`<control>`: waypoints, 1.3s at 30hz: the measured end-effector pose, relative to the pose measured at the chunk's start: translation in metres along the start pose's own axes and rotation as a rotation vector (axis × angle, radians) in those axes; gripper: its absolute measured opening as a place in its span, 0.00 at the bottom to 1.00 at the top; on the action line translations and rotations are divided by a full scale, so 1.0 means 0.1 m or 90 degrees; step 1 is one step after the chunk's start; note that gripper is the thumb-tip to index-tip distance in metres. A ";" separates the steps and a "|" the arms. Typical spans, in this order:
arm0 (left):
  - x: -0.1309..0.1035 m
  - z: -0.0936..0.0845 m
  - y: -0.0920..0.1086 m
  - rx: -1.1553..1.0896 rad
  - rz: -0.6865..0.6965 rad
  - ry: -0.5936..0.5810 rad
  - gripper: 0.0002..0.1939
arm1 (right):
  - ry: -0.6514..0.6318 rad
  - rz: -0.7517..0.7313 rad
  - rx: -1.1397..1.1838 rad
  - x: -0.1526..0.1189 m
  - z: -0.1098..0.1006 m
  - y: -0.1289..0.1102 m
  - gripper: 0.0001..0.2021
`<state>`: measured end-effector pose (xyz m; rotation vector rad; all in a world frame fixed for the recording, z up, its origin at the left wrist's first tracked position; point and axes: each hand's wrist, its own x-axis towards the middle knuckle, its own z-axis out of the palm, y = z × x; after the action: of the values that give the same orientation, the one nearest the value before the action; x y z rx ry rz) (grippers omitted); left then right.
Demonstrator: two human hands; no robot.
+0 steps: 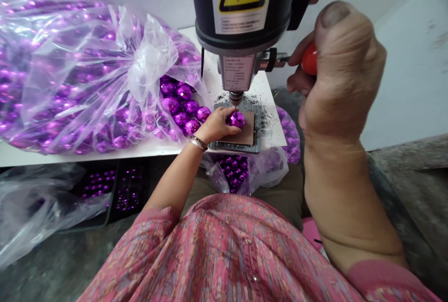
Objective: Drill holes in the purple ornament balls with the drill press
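My left hand (217, 125) pinches a shiny purple faceted ball (236, 119) between thumb and fingers. The ball rests on a brown square board (248, 130) under the drill press (241, 71). Its thin bit (235, 104) comes down to the top of the ball; whether it has entered cannot be made out. High on the right, my right hand (341, 68) is closed around the red knob (309, 59) of the press lever.
A big clear bag of purple balls (70, 73) covers the left of the white table (276, 134). Dark shavings lie around the board. Below are an open bag of balls (235, 171) and dark crates (115, 194). Another bag (290, 134) is at the right.
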<state>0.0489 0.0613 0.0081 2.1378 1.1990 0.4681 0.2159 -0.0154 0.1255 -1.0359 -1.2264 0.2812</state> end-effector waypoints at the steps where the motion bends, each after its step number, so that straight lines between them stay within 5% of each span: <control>1: 0.00 0.01 -0.01 -0.016 -0.006 0.000 0.35 | -0.001 0.000 0.001 0.00 0.00 0.00 0.19; 14: -0.09 0.11 0.01 -0.113 -0.082 0.016 0.36 | -0.053 0.116 -0.059 -0.22 -0.16 -0.03 0.12; 17: -0.10 0.11 -0.01 -0.114 -0.073 0.014 0.34 | -0.072 0.117 -0.070 -0.22 -0.15 -0.03 0.17; 21: -0.11 0.12 -0.02 -0.111 -0.061 0.025 0.31 | -0.050 0.089 -0.129 -0.22 -0.08 -0.07 0.28; 39: -0.14 0.21 -0.08 -0.140 -0.046 0.055 0.34 | 0.060 -0.057 -0.208 -0.53 0.02 0.38 0.23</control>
<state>0.0489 0.0449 -0.0124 1.8974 1.2087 0.6355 0.2077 -0.0298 0.0629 -1.2552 -1.2535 -0.0410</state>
